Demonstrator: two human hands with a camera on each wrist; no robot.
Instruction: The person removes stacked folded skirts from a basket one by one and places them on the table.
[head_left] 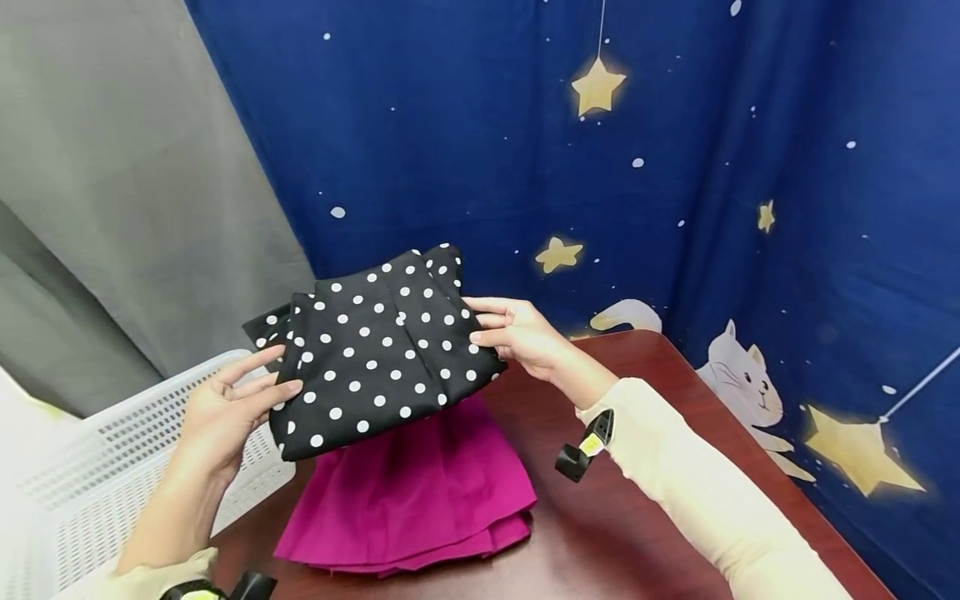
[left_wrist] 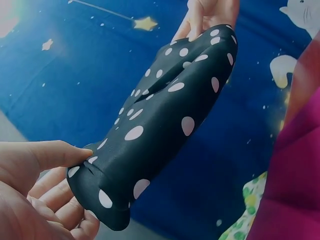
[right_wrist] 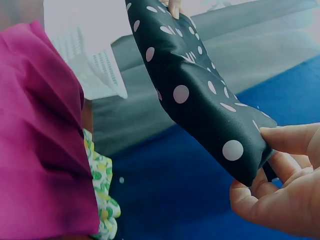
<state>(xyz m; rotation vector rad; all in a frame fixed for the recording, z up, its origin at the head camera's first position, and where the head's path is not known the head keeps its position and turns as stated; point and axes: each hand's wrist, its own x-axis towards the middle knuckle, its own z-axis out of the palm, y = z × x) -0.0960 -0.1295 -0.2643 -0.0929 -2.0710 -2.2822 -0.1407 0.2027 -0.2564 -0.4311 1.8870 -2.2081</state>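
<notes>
A folded black cloth with white polka dots [head_left: 367, 350] is held up between both hands. My left hand [head_left: 232, 400] pinches its left edge, thumb on top and fingers beneath, as the left wrist view also shows. At the opposite edge my right hand [head_left: 525, 337] pinches the cloth the same way, thumb over fingers in the right wrist view. Beneath the dotted cloth, a magenta pleated garment [head_left: 420, 500] lies on the brown table [head_left: 615, 500], its upper part hidden in the head view.
A white perforated plastic basket [head_left: 127, 450] stands at the left. Beside the magenta garment, a white cloth with a green and yellow print [right_wrist: 102, 185] shows in the wrist views. Behind the table hang a blue star-patterned curtain [head_left: 480, 150] and a grey curtain [head_left: 142, 167].
</notes>
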